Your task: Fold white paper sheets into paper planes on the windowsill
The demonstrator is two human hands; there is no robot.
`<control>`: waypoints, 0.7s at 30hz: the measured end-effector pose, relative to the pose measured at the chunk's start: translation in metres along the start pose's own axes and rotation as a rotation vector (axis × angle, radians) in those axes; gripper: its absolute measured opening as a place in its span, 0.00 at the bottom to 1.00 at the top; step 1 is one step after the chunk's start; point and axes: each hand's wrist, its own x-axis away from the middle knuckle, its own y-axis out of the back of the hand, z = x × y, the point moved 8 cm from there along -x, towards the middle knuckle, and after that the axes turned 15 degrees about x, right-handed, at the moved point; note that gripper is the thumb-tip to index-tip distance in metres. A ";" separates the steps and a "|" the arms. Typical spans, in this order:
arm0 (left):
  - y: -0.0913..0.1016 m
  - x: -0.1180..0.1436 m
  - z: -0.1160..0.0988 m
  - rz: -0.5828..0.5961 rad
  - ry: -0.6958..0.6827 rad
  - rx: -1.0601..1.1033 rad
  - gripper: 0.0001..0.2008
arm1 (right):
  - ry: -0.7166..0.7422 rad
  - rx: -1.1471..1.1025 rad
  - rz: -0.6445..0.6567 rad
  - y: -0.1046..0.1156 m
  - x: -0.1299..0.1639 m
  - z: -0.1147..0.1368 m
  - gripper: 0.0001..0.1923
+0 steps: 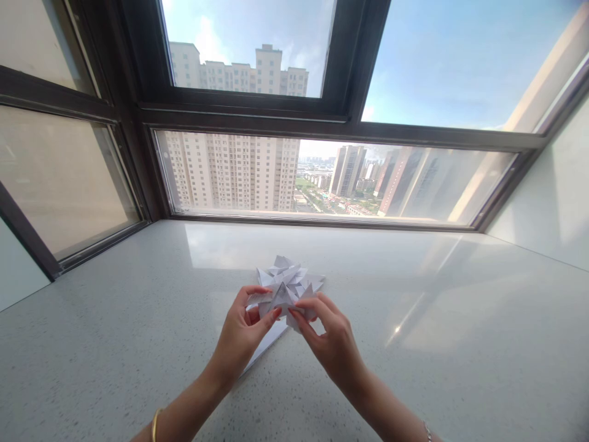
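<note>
Paper (282,296), white and folded into points, sits between my left hand (243,328) and right hand (332,328), each pinching it thumb against fingers. I judge this a shaping or fitting step; the next move calls for a light, even grip. More pointed folds (282,265) lie just behind. Beneath, a glossy speckled ledge (138,331) meets dark-framed windows (248,118) overlooking tall buildings (230,178).

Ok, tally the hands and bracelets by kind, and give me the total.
Hands: 2 (left hand, right hand)
Gold bangle: 1
Silver bracelet: 1
Total: 4
The folded white papers overlap too much to count, so they are left out.
</note>
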 end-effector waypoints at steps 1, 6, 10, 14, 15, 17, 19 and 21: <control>0.001 0.000 -0.001 -0.011 -0.019 0.012 0.15 | 0.051 0.044 0.003 0.000 0.001 0.005 0.08; 0.007 -0.001 -0.004 -0.027 -0.085 -0.015 0.14 | 0.209 0.165 0.067 -0.007 0.006 0.021 0.13; 0.008 -0.001 -0.002 -0.031 -0.070 -0.041 0.11 | 0.219 0.169 0.103 -0.012 0.006 0.022 0.14; 0.009 -0.003 -0.001 -0.040 -0.053 -0.022 0.20 | 0.078 0.015 0.135 -0.012 0.002 0.010 0.13; 0.008 -0.004 -0.002 -0.030 -0.054 -0.007 0.24 | 0.023 -0.038 0.145 -0.012 0.000 0.004 0.13; 0.003 -0.004 -0.005 0.036 -0.037 0.010 0.32 | -0.074 -0.130 0.176 -0.011 -0.004 -0.007 0.14; -0.005 -0.002 -0.004 0.160 0.011 -0.005 0.40 | -0.118 -0.203 0.244 -0.014 -0.007 -0.015 0.16; -0.013 0.002 -0.001 0.290 0.048 -0.055 0.45 | -0.125 -0.266 0.336 -0.020 -0.009 -0.019 0.16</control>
